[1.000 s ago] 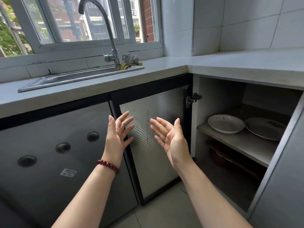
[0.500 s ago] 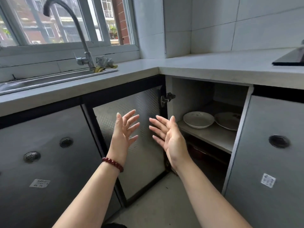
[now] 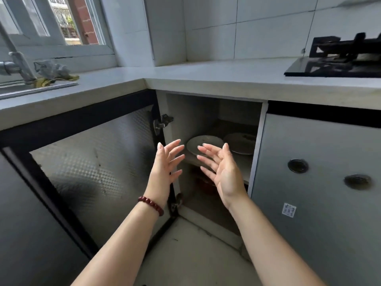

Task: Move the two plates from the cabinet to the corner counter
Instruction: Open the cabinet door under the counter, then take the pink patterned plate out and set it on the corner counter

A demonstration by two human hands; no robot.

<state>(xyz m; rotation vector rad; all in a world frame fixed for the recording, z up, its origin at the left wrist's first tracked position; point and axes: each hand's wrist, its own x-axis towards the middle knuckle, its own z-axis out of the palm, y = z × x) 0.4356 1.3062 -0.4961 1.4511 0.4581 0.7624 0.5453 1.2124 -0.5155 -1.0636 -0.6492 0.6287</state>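
Two white plates rest side by side on the shelf of the open cabinet (image 3: 212,112): the left plate (image 3: 203,142) and the right plate (image 3: 240,143). My left hand (image 3: 165,168), with a red bead bracelet at the wrist, is open with fingers spread just in front of the cabinet opening. My right hand (image 3: 221,172) is open too, palm turned left, and partly covers the left plate's near rim. Neither hand touches a plate. The pale corner counter (image 3: 185,73) runs above the cabinet.
The open cabinet door (image 3: 92,168) with embossed metal lining stands to the left. A black gas stove (image 3: 338,62) sits on the counter at the right. A sink edge (image 3: 41,87) with a crumpled cloth (image 3: 51,69) lies at the left. A dark red pot (image 3: 204,182) sits under the shelf.
The view has swung right and closer to the cabinet. Both open hands have moved toward the opening and now overlap the left plate in view.
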